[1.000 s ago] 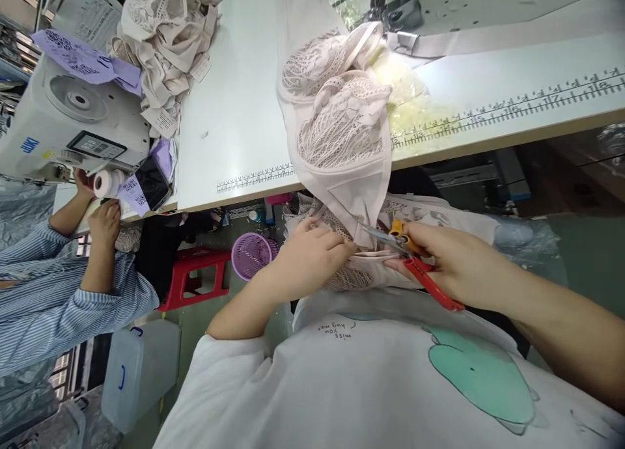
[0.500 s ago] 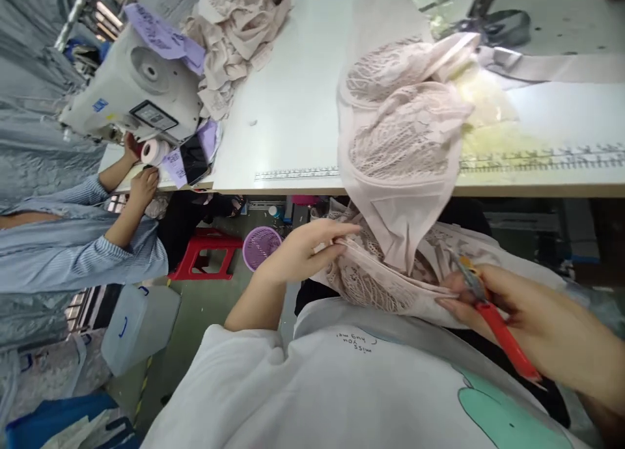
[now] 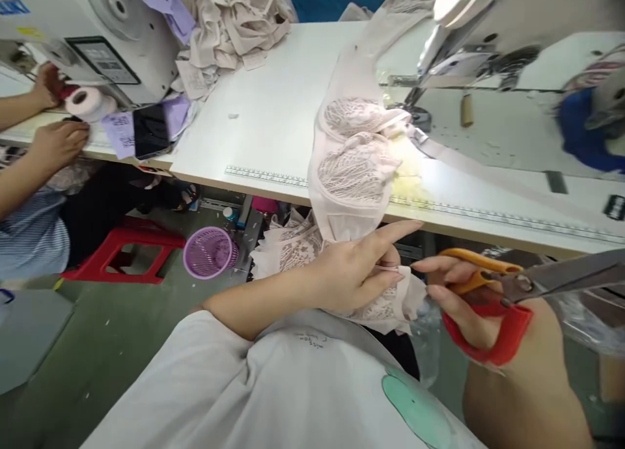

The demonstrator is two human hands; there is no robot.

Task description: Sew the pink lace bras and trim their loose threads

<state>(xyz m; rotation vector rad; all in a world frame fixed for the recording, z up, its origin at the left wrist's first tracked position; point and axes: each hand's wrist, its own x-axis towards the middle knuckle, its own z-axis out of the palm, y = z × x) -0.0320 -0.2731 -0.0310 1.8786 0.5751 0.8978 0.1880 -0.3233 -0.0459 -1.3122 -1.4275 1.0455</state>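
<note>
A beige lace bra (image 3: 354, 169) hangs over the table's front edge, its cups on the tabletop and more lace fabric (image 3: 295, 247) down on my lap. My left hand (image 3: 342, 273) pinches the edge of this lace fabric between thumb and fingers, the index finger stretched out to the right. In my right hand (image 3: 463, 299) is a pair of scissors (image 3: 525, 283) with orange and red handles, the blades pointing away to the right. The right fingertips are close together beside the fabric's end; whether they also grip a thread or edge I cannot tell.
A sewing machine (image 3: 469, 32) stands at the right rear. At left, a co-worker's hands (image 3: 58, 143) are near another machine (image 3: 97, 39), a thread spool (image 3: 88, 104) and a phone (image 3: 151, 130). Beige garments (image 3: 234, 26) lie piled behind. A purple basket (image 3: 209, 252) and red stool (image 3: 127, 250) are below.
My left hand has moved right along the fabric. The scissors have swung from pointing back toward the fabric to blades pointing right. The view has shifted toward the right-hand machine.
</note>
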